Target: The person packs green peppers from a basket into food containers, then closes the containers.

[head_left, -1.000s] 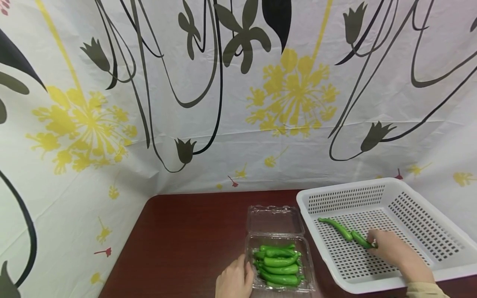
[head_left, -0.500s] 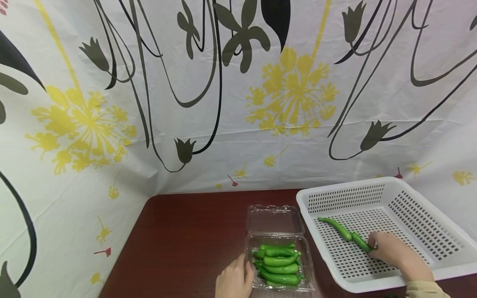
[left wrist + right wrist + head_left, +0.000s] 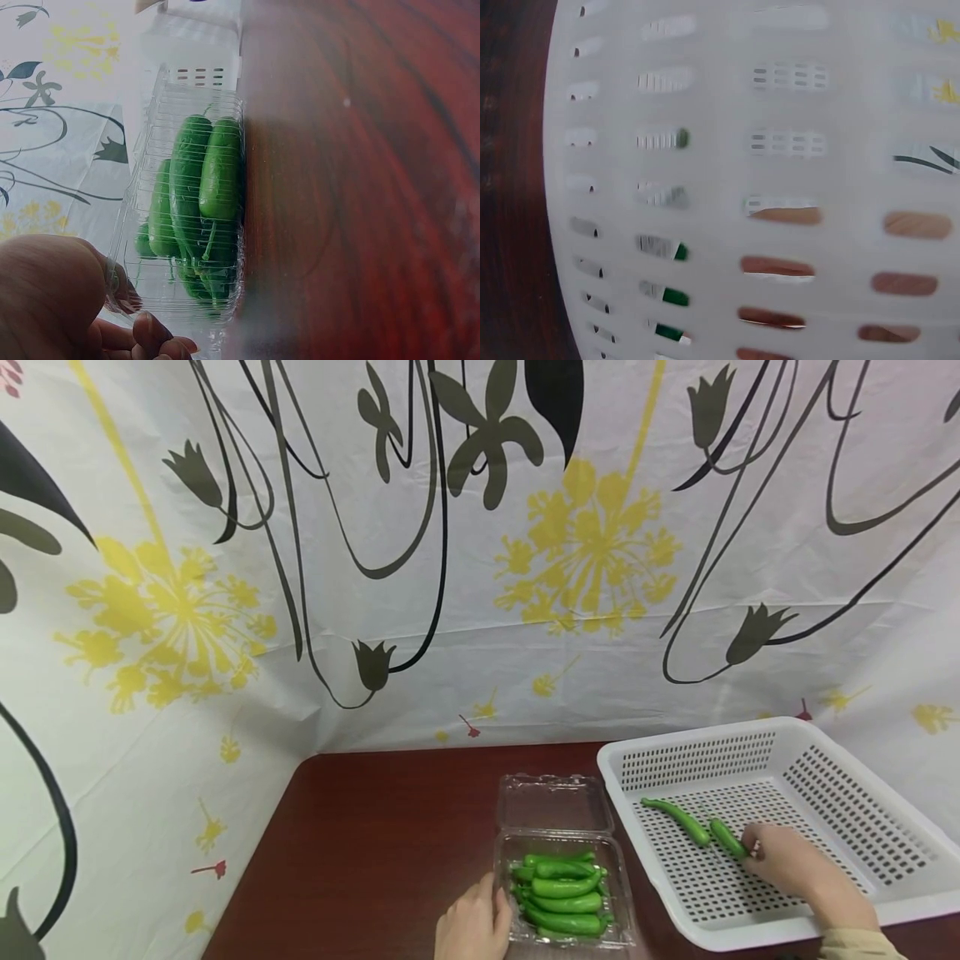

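Observation:
In the head view my right hand (image 3: 783,857) pinches the near end of a green chili pepper (image 3: 726,837) inside the white basket (image 3: 651,877). A second green pepper (image 3: 678,820) lies on the basket floor just left of it, with a narrow gap between them. My left hand (image 3: 474,922) holds the left side of a clear plastic clamshell box (image 3: 622,893), its lid folded back. Several green peppers (image 3: 564,887) lie stacked crosswise in that box. In the left wrist view, fingers (image 3: 146,330) curl at the box's edge. Through slots in the right wrist view, only parts of the right hand show.
The dark red-brown table (image 3: 375,843) extends left of the box. The basket's raised perforated wall (image 3: 720,172) fills the right wrist view. Behind the table hangs a white cloth (image 3: 465,568) with flower prints. The open lid (image 3: 553,802) lies behind the box.
The pinched pepper has come slightly away from the other pepper, opening a small gap. My right hand has barely shifted; the left hand and the box stay in place.

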Motion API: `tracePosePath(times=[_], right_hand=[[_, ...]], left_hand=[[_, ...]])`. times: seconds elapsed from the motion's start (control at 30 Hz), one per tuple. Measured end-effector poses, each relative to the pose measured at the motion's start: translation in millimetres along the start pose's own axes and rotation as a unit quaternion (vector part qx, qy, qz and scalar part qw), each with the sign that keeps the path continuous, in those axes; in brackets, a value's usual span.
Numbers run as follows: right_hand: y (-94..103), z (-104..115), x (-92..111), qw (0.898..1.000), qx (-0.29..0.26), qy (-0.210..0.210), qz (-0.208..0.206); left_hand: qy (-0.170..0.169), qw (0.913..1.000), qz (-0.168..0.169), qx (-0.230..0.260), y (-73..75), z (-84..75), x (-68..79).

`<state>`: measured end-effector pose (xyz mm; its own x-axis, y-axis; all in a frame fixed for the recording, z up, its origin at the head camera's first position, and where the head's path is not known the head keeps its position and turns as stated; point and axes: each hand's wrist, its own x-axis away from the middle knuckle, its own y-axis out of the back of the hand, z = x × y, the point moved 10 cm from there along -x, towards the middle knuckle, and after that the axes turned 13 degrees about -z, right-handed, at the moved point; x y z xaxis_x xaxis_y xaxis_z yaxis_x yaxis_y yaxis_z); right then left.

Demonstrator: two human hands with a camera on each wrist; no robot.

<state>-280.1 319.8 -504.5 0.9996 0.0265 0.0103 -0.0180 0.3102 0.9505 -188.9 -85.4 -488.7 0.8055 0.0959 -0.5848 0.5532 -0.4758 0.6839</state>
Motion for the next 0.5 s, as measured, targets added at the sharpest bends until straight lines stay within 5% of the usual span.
tracePosePath(times=[0.5], right_hand=[[15.9, 13.8, 0.6, 0.998, -0.027, 0.017, -0.052]], left_hand=[[0.0, 1.0, -0.002, 0.007, -1.0, 2.0, 1.1]])
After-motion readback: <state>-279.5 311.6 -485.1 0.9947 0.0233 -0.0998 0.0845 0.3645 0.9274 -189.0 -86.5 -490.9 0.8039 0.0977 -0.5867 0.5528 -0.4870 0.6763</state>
